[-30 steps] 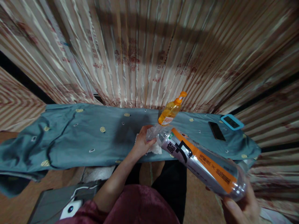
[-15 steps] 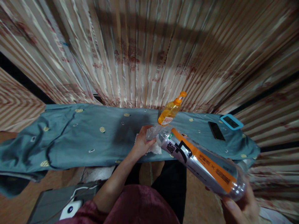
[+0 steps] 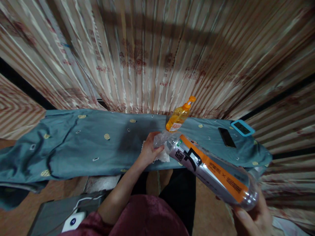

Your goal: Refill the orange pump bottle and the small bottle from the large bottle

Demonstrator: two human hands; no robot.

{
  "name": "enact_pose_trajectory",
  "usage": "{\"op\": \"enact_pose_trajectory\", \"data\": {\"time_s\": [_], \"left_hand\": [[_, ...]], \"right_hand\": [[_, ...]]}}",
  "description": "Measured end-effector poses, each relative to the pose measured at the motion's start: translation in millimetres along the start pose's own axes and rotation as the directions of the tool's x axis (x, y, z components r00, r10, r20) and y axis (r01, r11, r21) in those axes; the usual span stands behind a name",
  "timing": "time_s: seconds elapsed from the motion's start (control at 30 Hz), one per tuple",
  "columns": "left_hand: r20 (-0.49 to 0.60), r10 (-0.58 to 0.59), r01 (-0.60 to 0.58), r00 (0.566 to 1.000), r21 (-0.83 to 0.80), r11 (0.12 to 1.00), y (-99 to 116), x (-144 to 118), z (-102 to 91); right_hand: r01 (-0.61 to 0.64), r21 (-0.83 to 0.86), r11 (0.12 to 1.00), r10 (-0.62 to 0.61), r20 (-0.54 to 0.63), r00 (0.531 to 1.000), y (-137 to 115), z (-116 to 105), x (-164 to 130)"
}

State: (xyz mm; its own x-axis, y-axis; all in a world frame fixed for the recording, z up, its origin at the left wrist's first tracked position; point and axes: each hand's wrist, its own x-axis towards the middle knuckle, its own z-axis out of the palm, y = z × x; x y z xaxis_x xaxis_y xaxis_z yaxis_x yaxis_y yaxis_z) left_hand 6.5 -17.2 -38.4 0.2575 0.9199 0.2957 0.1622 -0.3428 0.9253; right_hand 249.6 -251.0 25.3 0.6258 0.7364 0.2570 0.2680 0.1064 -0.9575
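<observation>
My right hand (image 3: 254,218) grips the base of a large clear plastic bottle (image 3: 211,170) with an orange and silver label, tilted so its mouth points down to the left. That mouth meets a small clear container (image 3: 159,139) held by my left hand (image 3: 149,150) on the table. A white tissue (image 3: 163,156) lies under my left hand. An orange pump bottle (image 3: 179,115) stands just behind the container.
A blue-grey patterned cloth (image 3: 73,147) covers the narrow table. A black phone (image 3: 226,137) and a small device with a blue frame (image 3: 242,127) lie at the right end. Striped curtains (image 3: 152,52) hang behind. A grey case with a white gadget (image 3: 71,221) sits on the floor at lower left.
Nothing has visibly moved between the hands and bottles; only the view has shifted very slightly.
</observation>
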Motion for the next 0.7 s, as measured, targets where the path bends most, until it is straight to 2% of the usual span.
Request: {"op": "enact_pose_trajectory", "data": {"time_s": [0.7], "left_hand": [[0.000,-0.005,0.005,1.000,0.012,1.000,3.0,0.5,-1.0]], "right_hand": [[-0.005,0.001,1.000,0.005,0.007,1.000,-1.7,-2.0,1.4]]}}
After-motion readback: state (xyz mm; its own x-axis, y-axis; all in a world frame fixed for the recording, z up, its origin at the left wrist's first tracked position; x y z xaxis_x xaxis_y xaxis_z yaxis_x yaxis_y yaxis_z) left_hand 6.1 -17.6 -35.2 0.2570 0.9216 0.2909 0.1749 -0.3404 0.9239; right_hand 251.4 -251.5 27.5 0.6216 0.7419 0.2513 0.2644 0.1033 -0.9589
